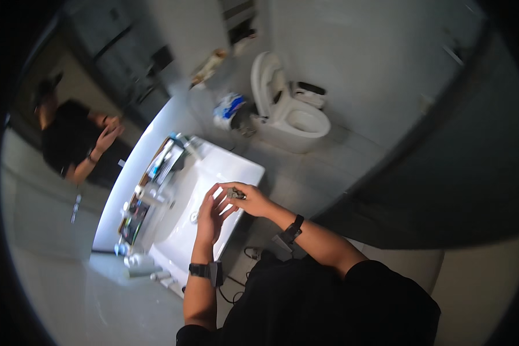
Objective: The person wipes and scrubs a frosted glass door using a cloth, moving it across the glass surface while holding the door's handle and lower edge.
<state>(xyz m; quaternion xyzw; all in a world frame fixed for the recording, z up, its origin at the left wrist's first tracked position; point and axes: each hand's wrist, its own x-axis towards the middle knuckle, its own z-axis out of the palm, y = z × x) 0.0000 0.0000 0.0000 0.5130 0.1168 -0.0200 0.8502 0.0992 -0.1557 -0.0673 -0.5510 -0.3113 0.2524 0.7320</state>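
Above the front edge of the white washbasin [239, 163], my two hands meet. My right hand [255, 202] is closed on a small grey-green mottled thing [235, 194], held at the fingers; its kind is too small to make out. Just left of it is my left hand [210, 222], its fingers apart and stretched toward the right hand. The left fingertips come close to the right fingers, and I cannot tell whether they touch. Each wrist wears a dark strap, the left strap [205, 271] and the right strap [292, 229].
A faucet [150, 195] stands at the basin's back, among several toiletries. Along the left runs a mirror [75, 132]. Beyond the basin are a white toilet [300, 130] with its lid raised and a bin with a blue-and-white bag [229, 109]. A dark curtain-like panel [438, 173] hangs at right.
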